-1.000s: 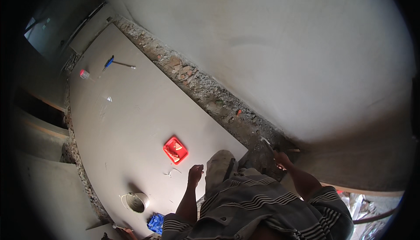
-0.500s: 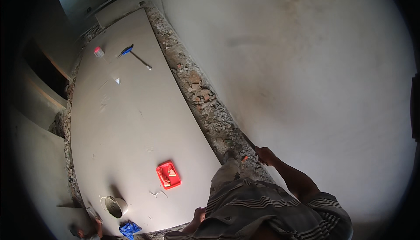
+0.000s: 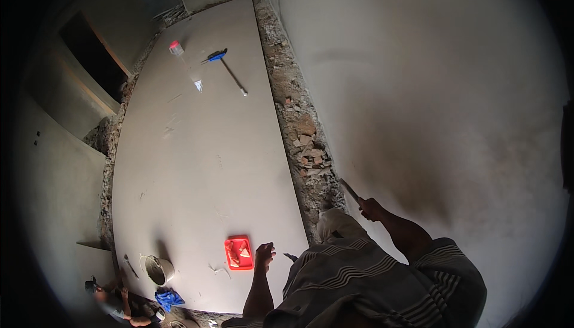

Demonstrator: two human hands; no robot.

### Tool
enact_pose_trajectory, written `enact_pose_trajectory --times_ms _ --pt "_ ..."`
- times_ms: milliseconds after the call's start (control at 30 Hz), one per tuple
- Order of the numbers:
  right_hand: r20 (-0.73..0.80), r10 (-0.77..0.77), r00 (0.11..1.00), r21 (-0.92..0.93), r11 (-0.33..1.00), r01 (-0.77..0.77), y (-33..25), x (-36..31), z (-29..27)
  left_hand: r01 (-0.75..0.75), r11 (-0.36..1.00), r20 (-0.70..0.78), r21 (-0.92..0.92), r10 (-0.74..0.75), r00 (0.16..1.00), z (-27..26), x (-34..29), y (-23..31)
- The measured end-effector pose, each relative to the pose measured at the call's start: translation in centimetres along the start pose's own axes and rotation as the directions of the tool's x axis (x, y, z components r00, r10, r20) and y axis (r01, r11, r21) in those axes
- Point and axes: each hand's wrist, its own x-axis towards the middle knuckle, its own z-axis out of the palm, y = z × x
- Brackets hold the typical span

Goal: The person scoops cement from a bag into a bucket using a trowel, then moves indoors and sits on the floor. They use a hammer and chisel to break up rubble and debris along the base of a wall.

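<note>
My right hand (image 3: 371, 209) is closed on a plastering trowel (image 3: 350, 190), a thin straight blade seen edge-on, its far end close to the foot of the grey plastered wall (image 3: 454, 124). Bent at the elbow, my left arm holds my left hand (image 3: 264, 256) over the pale slab, just right of a red tray (image 3: 240, 252) with several orange and cream wedge-shaped pieces in it. The fingers of that hand are curled, and I see nothing in them. A small dark bluish thing (image 3: 290, 257) shows beside my shirt; its kind is unclear.
Along the large pale slab (image 3: 197, 166) runs a rubble-filled gap (image 3: 305, 142). On the slab are a blue-headed, long-handled tool (image 3: 227, 68), a red-lidded jar (image 3: 176, 48), a mortar bucket (image 3: 158, 270), a small trowel (image 3: 130, 266) and blue plastic (image 3: 169, 297). Another person (image 3: 113, 304) is at lower left.
My left hand has risen from beside my body to near the red tray. The view has turned, and more of the trowel shows at the wall. More of the other person is visible.
</note>
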Motion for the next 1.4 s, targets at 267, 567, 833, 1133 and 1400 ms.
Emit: enact_pose_trajectory --times_ms 267,567,833,1133,1400 --pt "0.046 -0.065 0.997 -0.155 0.985 0.071 -8.0 17.2 -4.5 -0.102 0.967 -0.095 -0.233 0.081 0.992 3.5 10.7 18.5" --pt "0.143 0.037 0.989 -0.11 0.994 -0.021 -25.9 31.1 -12.1 -0.045 0.991 -0.339 -0.127 -0.001 0.941 6.4 17.7 18.0" --pt "0.101 0.045 0.994 -0.023 0.999 -0.043 -40.2 41.3 -17.0 -0.015 0.866 -0.108 0.5 0.08 0.991 9.1 25.7 14.9" --pt "0.099 0.116 0.988 -0.149 0.984 -0.1 -55.2 54.9 -25.4 0.137 0.986 -0.245 -0.098 -0.158 0.957 7.0 41.4 39.5" --pt "0.196 -0.468 0.862 -0.593 0.643 0.484 -61.0 65.5 -32.0 -0.271 0.95 -0.251 -0.156 0.227 0.941 -1.1 52.3 68.6"
